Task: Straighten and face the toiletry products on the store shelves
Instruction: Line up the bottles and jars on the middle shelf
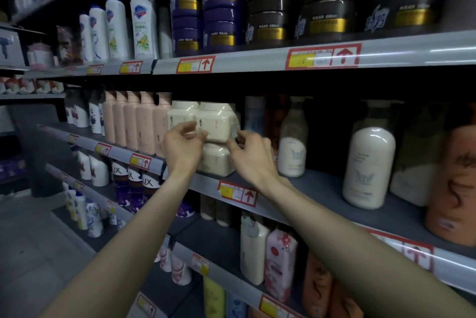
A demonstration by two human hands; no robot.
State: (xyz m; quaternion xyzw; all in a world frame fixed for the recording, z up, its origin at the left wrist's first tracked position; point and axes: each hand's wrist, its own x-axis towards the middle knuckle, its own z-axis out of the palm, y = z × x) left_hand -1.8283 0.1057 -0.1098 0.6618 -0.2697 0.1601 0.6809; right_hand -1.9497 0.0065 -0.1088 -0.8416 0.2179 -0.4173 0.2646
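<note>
1. The left hand (183,146) is reaching up to the middle shelf (324,189), its thumb and curled fingers pinching the front left edge of the cream jar (217,120).
2. The right hand (253,157) is closing curled fingers on the same jar's lower right corner, so both hands are clamping it between them.
3. The cream jar is squarish with rounded corners and a wide round lid, and it is sitting under a glossy clear wrap that is catching the light.
4. It is resting on top of a lower jar (216,162) of the same shape, at the shelf's front, with a matching twin jar (180,114) touching its left side.
5. Matte pink bottles (134,122) with tall shoulders are standing in a tight row just left of the jars.
6. A smooth white bottle (368,166) with rounded shoulders is standing well to the right.
7. Shiny purple tubs (206,9) and dark tubs (327,3), all squat with gold labels, are sitting stacked on the shelf above.
8. A red-bordered price tag (238,193) is hanging on the grey shelf rail below the wrists.
</note>
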